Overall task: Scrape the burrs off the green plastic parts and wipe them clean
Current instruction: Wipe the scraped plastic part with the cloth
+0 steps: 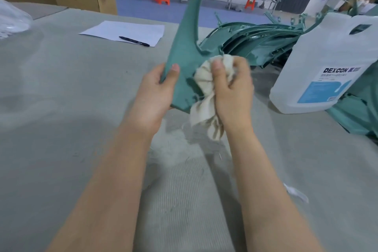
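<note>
Green part held up and rubbed with a cloth

The green plastic part (184,47) is gripped at its lower edge by the left hand (155,90), thumb on the near face; the other fingers are hidden behind it. A bunched cloth (204,92), clenched in the right hand (233,92), is pressed against the part. The part's top is cut off. Beyond the fingers, a pile of green parts (255,41) lies blurred on the counter (81,108)

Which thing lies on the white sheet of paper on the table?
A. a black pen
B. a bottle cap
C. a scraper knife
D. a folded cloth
A: a black pen lies across the near right part of the white sheet of paper; the cloth is in the right hand, not on the paper.
</note>
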### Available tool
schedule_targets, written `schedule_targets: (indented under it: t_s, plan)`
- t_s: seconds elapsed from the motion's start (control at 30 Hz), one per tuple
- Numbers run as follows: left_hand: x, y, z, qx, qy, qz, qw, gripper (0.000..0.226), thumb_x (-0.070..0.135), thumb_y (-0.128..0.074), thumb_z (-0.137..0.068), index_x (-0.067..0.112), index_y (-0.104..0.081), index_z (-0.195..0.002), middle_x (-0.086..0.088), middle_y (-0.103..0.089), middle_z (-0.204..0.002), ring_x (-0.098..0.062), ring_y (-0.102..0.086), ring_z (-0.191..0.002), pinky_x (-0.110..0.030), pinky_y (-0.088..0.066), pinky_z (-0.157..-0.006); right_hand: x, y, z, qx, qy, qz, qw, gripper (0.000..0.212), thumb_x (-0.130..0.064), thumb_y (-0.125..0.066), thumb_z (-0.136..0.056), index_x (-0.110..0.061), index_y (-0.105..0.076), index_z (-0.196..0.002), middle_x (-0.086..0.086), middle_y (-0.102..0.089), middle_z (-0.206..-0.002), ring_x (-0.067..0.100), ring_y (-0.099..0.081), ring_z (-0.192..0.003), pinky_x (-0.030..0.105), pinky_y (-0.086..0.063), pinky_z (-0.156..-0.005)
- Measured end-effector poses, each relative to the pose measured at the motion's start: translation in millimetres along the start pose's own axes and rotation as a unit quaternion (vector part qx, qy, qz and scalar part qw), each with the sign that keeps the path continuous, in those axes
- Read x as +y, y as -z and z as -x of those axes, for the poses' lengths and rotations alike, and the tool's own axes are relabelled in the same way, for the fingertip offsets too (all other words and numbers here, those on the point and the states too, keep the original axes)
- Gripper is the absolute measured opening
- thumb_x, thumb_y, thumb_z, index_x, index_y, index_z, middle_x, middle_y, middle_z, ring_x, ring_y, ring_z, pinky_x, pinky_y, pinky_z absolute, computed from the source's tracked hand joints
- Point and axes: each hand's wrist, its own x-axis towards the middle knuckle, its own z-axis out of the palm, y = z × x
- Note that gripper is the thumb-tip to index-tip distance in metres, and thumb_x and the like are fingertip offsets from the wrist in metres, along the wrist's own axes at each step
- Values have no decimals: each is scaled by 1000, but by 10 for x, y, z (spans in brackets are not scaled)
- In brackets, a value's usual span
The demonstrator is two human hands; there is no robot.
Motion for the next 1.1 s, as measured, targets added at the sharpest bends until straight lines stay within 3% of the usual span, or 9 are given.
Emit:
schedule_targets:
  t_s: [0.1, 0.17, 0.27, 0.33, 0.43, 0.6, 0.83, 0.97, 1.1]
  plan:
    - [-43, -7, 26, -47, 10, -12, 999, 19, 21, -44, -102, 25, -62, -106, 3, -73, -99, -15, -70, -86, -36, -58, -74, 17, 137, -107, 158, -79, -72, 982, 28, -25, -61, -94, -15, -38, -105, -12, -49, -89, -16, -51, -73, 7, -41, -69]
    - [-27, -36, 40, -109, 55, 48, 991, 21, 14, -45, -101, 25, -61, -110, 4, -73, -97, -12, -70, -83, -30, -58, -67, -41, 145, -87, 164, -48, -73, 983, 27, -17, -59, -95, -14, -37, -110, -2, -50, -105, -1, -54, -95, 21, -46, -88]
    - [8, -148, 56, -131, 88, 159, 975, 23, 13, -38, -100, 19, -57, -111, 2, -71, -93, -11, -67, -84, -27, -55, -72, -167, -96, 132, 3, 59, 67, 996, 44, -25, -48, -98, -1, -42, -135, 18, -36, -144, 30, -33, -136, 36, -22, -117]
    - [53, -140, 63, -140, 101, 264, 949, 32, 30, -30, -103, 20, -61, -104, 5, -72, -93, -8, -68, -91, -25, -53, -87, -266, -274, 314, -151, 115, 159, 969, 62, -43, -28, -98, -8, -30, -150, 12, -10, -162, 25, -6, -150, 36, 0, -120]
    - [88, -60, 86, -122, 105, 337, 928, 44, 47, -31, -102, 24, -65, -87, 11, -71, -84, -4, -68, -89, -24, -53, -90, -276, -343, 384, -250, 173, 199, 932, 72, -53, -9, -94, -15, -28, -152, -5, -7, -164, 12, 4, -150, 38, 12, -119]
    - [57, -119, 71, -78, 120, 278, 950, 42, 54, -37, -98, 26, -65, -113, 6, -70, -114, -12, -63, -113, -31, -49, -99, -184, -304, 297, -214, 135, 247, 935, 59, -50, -10, -96, -36, -28, -151, -17, -4, -162, 11, 9, -149, 43, 19, -116]
    - [-38, -139, 7, 40, 55, 105, 992, 20, 16, -48, -100, 20, -66, -91, 3, -72, -81, -12, -69, -75, -28, -56, -67, 107, -180, 75, -118, 61, 206, 969, 40, -28, -37, -104, -32, -45, -143, 8, 4, -163, 25, -3, -150, 40, -9, -121]
    - [-29, -133, -7, 51, 36, 87, 994, 14, 15, -50, -99, 15, -63, -95, -1, -73, -90, -16, -71, -84, -35, -59, -75, 181, -79, 19, -37, -26, 106, 993, 40, -12, -41, -102, -19, -49, -141, 9, -44, -147, 19, -44, -131, 16, -31, -98]
    - [17, -36, -34, 5, 76, 67, 995, 17, 10, -52, -96, 13, -63, -108, -3, -73, -93, -16, -69, -82, -34, -56, -76, 83, -91, 104, -57, 14, 130, 990, 36, -10, -47, -99, -9, -47, -135, 11, -67, -113, 32, -60, -96, 30, -36, -73]
